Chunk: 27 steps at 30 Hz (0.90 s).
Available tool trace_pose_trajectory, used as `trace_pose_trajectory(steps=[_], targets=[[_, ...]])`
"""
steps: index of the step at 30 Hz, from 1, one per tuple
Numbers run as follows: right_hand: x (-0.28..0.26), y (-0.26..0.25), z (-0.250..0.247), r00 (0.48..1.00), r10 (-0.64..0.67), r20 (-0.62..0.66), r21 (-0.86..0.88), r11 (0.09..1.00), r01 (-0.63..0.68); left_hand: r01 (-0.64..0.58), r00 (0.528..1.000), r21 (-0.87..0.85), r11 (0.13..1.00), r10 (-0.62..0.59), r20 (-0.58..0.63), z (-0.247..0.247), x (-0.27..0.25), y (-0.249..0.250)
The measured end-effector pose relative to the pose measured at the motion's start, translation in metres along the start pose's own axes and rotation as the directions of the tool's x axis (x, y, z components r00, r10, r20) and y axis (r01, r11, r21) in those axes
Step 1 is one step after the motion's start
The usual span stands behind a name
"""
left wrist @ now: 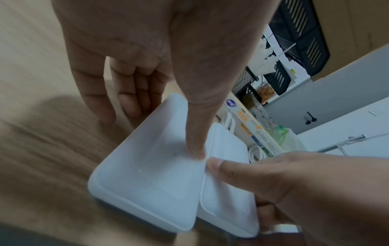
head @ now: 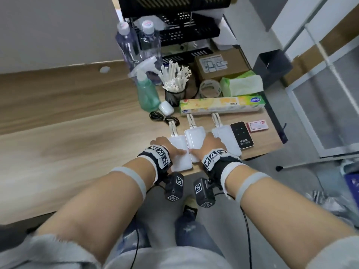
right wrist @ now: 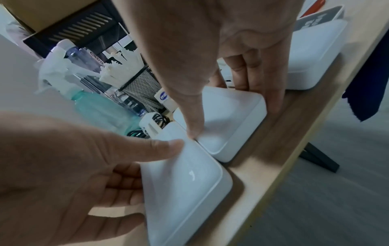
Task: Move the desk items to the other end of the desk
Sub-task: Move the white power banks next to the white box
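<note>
Lower centre of the head view, near the desk (head: pixel 58 152) edge, left hand (head: pixel 167 150) & right hand (head: pixel 208 147) each clamp thumb-and-fingers across a white power bank (head: pixel 181 158), (head: pixel 195 140): rigid, glossy, prob. slippery and hefty, so grip the long sides.

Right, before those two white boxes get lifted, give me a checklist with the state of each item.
1. Left hand has a grip on the left white box: ok, thumb on top, fingers down its far side in the left wrist view.
2. Right hand grips the middle white box: ok, thumb and fingers on opposite sides.
3. The boxes overlap at their inner edges: not ok, separate them first.
4. Third white box stays untouched: cannot tell, the hand hides its near edge.
5. Black cable clear of the boxes: cannot tell.
6. Open desk on the left: ok.
</note>
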State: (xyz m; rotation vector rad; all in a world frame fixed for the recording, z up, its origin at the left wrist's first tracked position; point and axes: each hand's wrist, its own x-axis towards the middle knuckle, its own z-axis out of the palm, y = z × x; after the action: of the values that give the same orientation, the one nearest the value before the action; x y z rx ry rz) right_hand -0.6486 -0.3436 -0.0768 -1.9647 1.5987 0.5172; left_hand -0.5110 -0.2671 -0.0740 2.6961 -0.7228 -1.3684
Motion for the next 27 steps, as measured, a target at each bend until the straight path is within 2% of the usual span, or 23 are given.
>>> trace_pose_trajectory(steps=[4,8,10,13,15,19,21,24,27], targets=[[0.004,-0.005,0.004,0.999,-0.011,0.032,-0.026,1.0,0.012,0.02,0.999,-0.083,0.996,-0.016,0.049,-0.003,0.001,-0.011],[-0.009,-0.013,0.012,0.996,-0.014,0.085,0.026,1.0,0.012,-0.024,1.0,-0.179,0.984,0.027,0.014,0.001,-0.007,-0.03],[-0.021,-0.019,0.013,0.997,-0.018,0.07,0.068,0.998,0.013,-0.063,0.998,-0.212,0.975,0.063,-0.008,0.003,-0.013,-0.045],[-0.038,-0.034,0.018,0.996,-0.089,0.023,0.148,0.985,0.085,-0.119,0.993,-0.279,0.953,0.12,-0.013,-0.002,-0.023,-0.077],[-0.051,-0.053,0.023,0.991,-0.129,0.022,0.226,0.967,0.121,-0.138,0.99,-0.381,0.914,0.131,-0.044,-0.014,-0.028,-0.109],[-0.078,-0.124,0.043,0.977,-0.199,0.074,0.444,0.884,0.147,-0.128,0.989,-0.709,0.693,0.041,-0.139,-0.07,-0.044,-0.191],[-0.071,-0.163,0.069,0.956,-0.281,0.084,0.51,0.836,0.201,-0.125,0.99,-0.836,0.534,0.011,-0.142,-0.109,-0.054,-0.238],[-0.141,-0.259,0.072,0.916,-0.389,0.094,0.59,0.763,0.263,-0.135,0.991,-0.933,0.334,0.025,-0.134,-0.166,-0.064,-0.321],[-0.21,-0.352,0.085,0.867,-0.477,0.144,0.7,0.669,0.252,-0.204,0.979,-0.95,0.237,0.02,-0.205,-0.217,-0.084,-0.407]])
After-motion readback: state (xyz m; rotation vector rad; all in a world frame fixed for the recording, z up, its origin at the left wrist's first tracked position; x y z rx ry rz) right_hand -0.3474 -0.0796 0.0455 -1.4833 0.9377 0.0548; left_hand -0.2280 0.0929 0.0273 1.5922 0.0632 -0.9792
